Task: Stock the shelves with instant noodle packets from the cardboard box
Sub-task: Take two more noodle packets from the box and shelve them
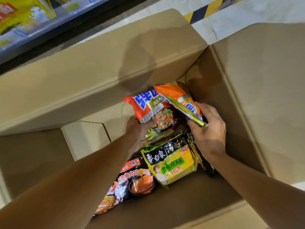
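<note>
Two hands reached into the cardboard box (102, 66). Left hand (137, 128) gripped a red noodle packet (153, 111), its long axis running near-far. Right hand (208, 129) pinched an orange packet (178, 100), tilted far-left.

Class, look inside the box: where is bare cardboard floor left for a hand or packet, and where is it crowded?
Free: the cardboard box floor at far left, beside the left hand, and the near strip below the yellow packet. Crowded: the far right corner, where both hands grip orange packets, right hand.

Yellow pkt (175, 164) by the box's near wall reads 白象 and 老母鸡汤面; black pkt (132, 177) beside it, 经典火鸡面.
</note>
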`<state>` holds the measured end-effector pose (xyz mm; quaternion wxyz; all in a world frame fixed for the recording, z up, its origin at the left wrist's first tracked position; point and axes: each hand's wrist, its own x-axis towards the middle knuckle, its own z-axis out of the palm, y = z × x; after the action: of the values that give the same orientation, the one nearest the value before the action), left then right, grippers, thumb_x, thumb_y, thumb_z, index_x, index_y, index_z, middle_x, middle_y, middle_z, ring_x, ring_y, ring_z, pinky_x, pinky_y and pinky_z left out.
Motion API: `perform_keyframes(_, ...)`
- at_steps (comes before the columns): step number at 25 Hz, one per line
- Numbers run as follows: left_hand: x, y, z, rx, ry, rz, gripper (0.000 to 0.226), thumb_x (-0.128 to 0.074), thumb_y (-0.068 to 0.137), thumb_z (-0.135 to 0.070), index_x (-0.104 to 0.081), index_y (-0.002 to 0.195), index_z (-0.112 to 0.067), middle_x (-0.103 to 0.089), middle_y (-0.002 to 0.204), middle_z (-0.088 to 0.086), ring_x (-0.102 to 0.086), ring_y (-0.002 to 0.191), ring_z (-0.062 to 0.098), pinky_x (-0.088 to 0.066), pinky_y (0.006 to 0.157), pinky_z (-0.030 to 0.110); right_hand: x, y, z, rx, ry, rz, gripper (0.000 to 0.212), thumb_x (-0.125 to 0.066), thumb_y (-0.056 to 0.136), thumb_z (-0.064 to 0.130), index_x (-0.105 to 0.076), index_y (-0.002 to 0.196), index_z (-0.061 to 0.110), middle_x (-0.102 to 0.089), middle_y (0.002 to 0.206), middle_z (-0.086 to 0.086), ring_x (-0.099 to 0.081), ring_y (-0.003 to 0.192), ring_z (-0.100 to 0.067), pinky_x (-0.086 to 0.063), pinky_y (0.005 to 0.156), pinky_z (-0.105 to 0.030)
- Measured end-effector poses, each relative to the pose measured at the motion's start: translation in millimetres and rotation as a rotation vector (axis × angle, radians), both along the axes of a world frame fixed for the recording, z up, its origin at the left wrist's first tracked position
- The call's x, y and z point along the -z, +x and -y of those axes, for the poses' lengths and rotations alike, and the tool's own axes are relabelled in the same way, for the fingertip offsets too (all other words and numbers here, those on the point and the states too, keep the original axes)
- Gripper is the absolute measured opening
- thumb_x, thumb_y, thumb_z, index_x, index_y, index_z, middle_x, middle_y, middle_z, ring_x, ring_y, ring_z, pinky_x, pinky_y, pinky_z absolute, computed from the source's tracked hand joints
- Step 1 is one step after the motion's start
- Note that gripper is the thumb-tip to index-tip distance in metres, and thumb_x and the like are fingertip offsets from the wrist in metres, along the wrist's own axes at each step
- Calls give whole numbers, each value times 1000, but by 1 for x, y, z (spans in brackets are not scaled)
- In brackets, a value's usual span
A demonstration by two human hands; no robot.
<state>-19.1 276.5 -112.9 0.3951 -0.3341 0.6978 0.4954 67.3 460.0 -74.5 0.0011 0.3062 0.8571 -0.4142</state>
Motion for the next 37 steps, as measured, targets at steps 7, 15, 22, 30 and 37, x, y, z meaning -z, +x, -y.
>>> perform_keyframes(7, -83, -8, 58, 61, -65, -101, 45, -84, 74, -12, -47, 97, -21, -61, 92, -5, -58, 81, 8, -43, 62, 21, -73, -20, 21, 67, -79, -30, 44, -72, 89, 30, -55, 130, 36, -68, 116, 9, -65, 107, -9, -53, 97, -37)
perform_keyframes(15, -239, -12, 167, 169, -93, -275, 41, -85, 71, -11, -69, 109, -15, -74, 99, 0, -69, 87, 16, -52, 79, 26, -218, -24, 80, 45, -39, -64, 20, -61, 97, 32, -60, 115, 24, -69, 107, 7, -65, 100, -8, -56, 90, -41)
perform_keyframes(22, -434, -26, 269, 142, -13, -454, 49, -84, 73, -10, -67, 119, -13, -73, 106, 4, -70, 91, 15, -56, 77, 22, -395, -27, 172, -92, -81, -11, 31, -52, 98, 52, -55, 118, 28, -69, 109, 7, -68, 99, -8, -59, 85, -44)
perform_keyframes(30, -687, -25, 388, 242, 126, -645, 47, -77, 77, 1, -63, 121, -9, -75, 94, -16, -69, 83, -5, -54, 71, 12, -643, -18, 267, -52, -199, -221, 27, -54, 100, 41, -53, 120, 23, -71, 105, 10, -70, 91, 0, -61, 78, -37)
perform_keyframes(37, -840, 30, 444, 41, 184, -814, 47, -77, 78, -1, -62, 121, -14, -75, 108, -6, -70, 99, 8, -57, 77, 19, -792, 4, 303, -87, -253, -423, 24, -58, 100, 27, -54, 121, 17, -69, 105, 12, -68, 85, 9, -52, 63, -9)
